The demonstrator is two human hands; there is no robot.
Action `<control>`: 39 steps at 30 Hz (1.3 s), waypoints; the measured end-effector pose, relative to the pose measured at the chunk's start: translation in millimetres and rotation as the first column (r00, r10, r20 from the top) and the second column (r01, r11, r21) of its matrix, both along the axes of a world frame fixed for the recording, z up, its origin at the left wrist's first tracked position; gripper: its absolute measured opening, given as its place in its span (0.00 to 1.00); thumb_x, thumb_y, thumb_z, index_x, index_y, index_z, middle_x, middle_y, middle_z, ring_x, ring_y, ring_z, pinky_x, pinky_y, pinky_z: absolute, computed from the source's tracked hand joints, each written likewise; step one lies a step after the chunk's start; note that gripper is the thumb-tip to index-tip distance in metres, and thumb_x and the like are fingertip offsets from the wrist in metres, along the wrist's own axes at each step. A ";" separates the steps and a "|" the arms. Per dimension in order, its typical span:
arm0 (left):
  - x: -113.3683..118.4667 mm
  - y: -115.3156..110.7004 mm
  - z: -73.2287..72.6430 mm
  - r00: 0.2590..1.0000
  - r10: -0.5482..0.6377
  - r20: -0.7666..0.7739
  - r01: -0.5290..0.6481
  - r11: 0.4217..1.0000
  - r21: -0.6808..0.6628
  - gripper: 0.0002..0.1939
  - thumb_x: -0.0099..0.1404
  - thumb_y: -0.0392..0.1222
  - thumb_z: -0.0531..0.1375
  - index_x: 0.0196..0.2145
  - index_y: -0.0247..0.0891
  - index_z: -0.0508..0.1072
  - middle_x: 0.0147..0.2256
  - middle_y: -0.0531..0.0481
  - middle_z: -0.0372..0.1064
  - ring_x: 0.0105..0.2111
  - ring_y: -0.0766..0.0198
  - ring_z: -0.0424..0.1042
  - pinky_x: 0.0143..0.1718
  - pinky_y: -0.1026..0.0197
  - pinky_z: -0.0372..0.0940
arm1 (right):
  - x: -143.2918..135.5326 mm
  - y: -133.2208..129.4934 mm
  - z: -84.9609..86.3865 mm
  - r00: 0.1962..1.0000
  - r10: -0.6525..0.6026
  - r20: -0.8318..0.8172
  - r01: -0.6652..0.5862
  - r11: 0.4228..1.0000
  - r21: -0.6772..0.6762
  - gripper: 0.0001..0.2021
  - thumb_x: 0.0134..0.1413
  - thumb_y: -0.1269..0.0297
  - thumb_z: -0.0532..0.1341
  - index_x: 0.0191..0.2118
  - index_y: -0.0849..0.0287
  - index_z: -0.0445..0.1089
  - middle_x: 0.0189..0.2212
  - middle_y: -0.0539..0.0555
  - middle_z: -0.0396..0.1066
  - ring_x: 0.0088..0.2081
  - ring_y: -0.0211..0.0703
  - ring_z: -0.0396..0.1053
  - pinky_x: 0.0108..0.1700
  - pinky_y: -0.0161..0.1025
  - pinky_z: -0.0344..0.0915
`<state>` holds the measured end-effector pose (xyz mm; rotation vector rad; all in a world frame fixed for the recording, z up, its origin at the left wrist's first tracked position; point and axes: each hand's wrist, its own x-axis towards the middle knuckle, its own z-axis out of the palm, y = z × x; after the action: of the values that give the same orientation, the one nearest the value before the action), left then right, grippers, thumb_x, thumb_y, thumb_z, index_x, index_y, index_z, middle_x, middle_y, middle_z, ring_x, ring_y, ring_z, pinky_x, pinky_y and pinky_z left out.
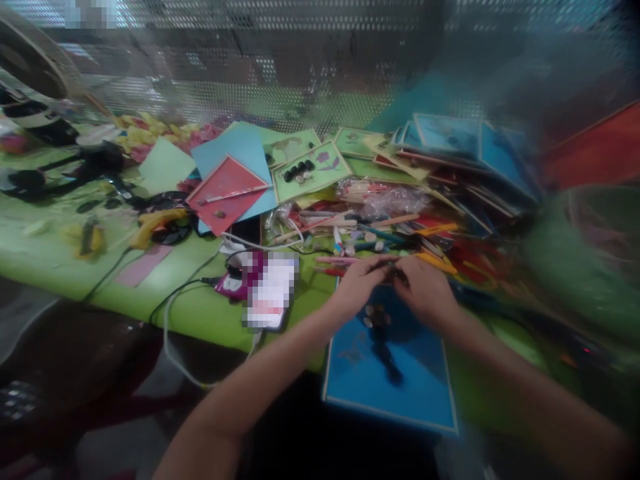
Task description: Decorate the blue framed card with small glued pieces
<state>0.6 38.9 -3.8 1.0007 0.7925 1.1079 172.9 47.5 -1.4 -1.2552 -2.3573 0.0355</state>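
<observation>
L hand: left hand [363, 283] over the far edge of the blue board, fingers bent inward, tips drawn close to the R hand's.
R hand: right hand [426, 290] opposite, fingers likewise curled, tips down.
Btwn fingertips: small dark piece [391, 267], too blurred to name; cannot tell which of the hands, if either, grips it, nor exactly how far each is open.
Blue board: blue board [425, 380] w/ pale rim, below the hands, at the desk's near edge; faint figure [354, 352] toward its L side.
Dark pieces: dark pieces [386, 357] in a row down the mid. of the blue board, w/ round lighter pieces [375, 315] at the row's far end.
Phone: phone [273, 290], screen lit, L of the blue board, on the desk [45, 243]; purple item [239, 283] just beside, w/ cable.
Glue gun: yellow glue gun [157, 225], farther L, near a pink strip [143, 265].
Cards: red card [220, 200] atop a light-blue sheet [247, 160]; green card [320, 170] to the R, bearing dark round pieces [299, 171].
Far R: stacked blue boards [450, 137], w/ mixed pens, sticks, etc. [370, 233] nearer.
</observation>
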 end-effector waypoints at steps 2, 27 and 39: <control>-0.2 0.7 -0.8 1.000 -0.004 -0.007 0.004 1.000 -0.003 0.15 0.65 0.39 0.62 0.48 0.36 0.81 0.44 0.45 0.80 0.43 0.58 0.78 0.53 0.54 0.70 | -0.3 0.6 -0.4 1.000 -0.006 0.003 0.006 1.000 -0.003 0.05 0.63 0.66 0.56 0.34 0.55 0.64 0.31 0.55 0.70 0.33 0.48 0.66 0.34 0.42 0.54; -3.9 -5.5 0.4 0.983 0.035 -0.179 -0.014 0.993 0.118 0.16 0.68 0.38 0.60 0.51 0.38 0.80 0.52 0.44 0.78 0.55 0.54 0.73 0.61 0.54 0.64 | -2.2 -6.0 6.2 0.998 0.005 -0.055 -0.006 1.000 -0.010 0.07 0.65 0.64 0.55 0.33 0.54 0.62 0.28 0.53 0.67 0.29 0.46 0.63 0.32 0.42 0.52; -6.3 -5.9 -2.3 0.971 0.059 -0.231 -0.026 0.989 0.145 0.15 0.67 0.36 0.60 0.50 0.38 0.80 0.51 0.45 0.79 0.55 0.54 0.73 0.61 0.53 0.63 | -4.1 -5.9 4.2 1.000 0.013 -0.027 -0.012 1.000 0.007 0.07 0.63 0.66 0.55 0.31 0.53 0.59 0.27 0.52 0.65 0.28 0.46 0.62 0.32 0.42 0.51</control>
<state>-5.7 33.0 -6.1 1.2553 0.9385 1.1070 168.8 41.6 2.8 -1.2296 -2.3407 0.0484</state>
